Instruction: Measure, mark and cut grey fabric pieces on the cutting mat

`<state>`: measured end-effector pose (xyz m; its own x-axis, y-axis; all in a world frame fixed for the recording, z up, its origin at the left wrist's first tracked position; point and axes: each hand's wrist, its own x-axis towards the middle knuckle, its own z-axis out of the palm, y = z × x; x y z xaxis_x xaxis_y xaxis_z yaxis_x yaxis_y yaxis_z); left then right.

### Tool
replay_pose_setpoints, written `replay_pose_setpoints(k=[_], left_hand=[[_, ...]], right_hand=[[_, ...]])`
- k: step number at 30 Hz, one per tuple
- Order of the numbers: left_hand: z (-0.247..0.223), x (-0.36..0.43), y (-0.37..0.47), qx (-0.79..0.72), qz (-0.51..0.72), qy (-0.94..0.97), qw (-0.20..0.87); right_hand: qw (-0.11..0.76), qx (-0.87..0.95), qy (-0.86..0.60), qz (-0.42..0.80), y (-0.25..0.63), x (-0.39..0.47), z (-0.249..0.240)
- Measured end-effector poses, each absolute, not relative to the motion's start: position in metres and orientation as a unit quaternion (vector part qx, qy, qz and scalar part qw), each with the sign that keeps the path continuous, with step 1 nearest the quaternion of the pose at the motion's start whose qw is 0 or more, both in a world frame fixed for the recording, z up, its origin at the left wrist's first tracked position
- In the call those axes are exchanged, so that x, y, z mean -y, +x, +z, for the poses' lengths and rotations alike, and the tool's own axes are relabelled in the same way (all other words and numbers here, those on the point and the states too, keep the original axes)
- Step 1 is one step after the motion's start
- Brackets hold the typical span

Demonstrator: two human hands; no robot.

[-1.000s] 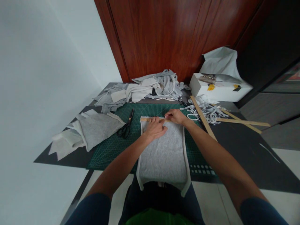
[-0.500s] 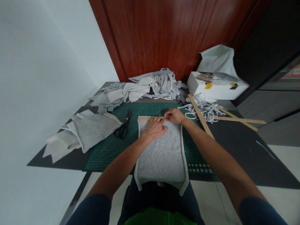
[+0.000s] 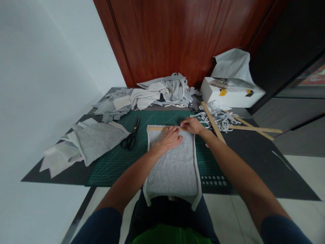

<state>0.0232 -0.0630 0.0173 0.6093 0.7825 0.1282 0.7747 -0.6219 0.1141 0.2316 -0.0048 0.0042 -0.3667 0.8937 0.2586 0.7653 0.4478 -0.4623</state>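
Left hand (image 3: 169,137) spread on wooden ruler (image 3: 156,128), right hand (image 3: 192,125) bunched, pinch unclear, gray fabric (image 3: 172,166) overhanging near edge of tabletop (image 3: 256,162)

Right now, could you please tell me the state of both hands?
Left hand: open, resting on the ruler across the gray fabric.
Right hand: curled at the ruler near the fabric's far edge; whether it grips anything cannot be told.

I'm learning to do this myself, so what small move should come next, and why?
I'd probably draw the right hand along the wooden strip's far edge, toward the grey cloth's right side: the left hand lies across the strip, apparently steadying it on the cloth, and the right one appears pinched near that edge. Whatever it may hold is too small to tell.
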Motion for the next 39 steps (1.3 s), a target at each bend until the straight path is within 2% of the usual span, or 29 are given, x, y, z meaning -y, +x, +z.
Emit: replay_pose_setpoints(k=[7, 17, 24, 39], left_hand=[[0.011, 0.066, 0.027, -0.438, 0.099, 0.894, 0.015], [0.01, 0.068, 0.028, -0.438, 0.085, 0.895, 0.0], [0.012, 0.068, 0.032, -0.445, 0.084, 0.891, -0.003], [0.012, 0.069, 0.032, -0.452, 0.079, 0.888, -0.003]], right_hand=[[0.202, 0.803, -0.549, 0.112, 0.269, 0.006, 0.003], [0.228, 0.807, -0.531, 0.123, 0.259, 0.009, 0.001], [0.206, 0.797, -0.558, 0.104, 0.279, 0.01, 0.002], [0.215, 0.799, -0.553, 0.097, 0.283, 0.018, 0.007]])
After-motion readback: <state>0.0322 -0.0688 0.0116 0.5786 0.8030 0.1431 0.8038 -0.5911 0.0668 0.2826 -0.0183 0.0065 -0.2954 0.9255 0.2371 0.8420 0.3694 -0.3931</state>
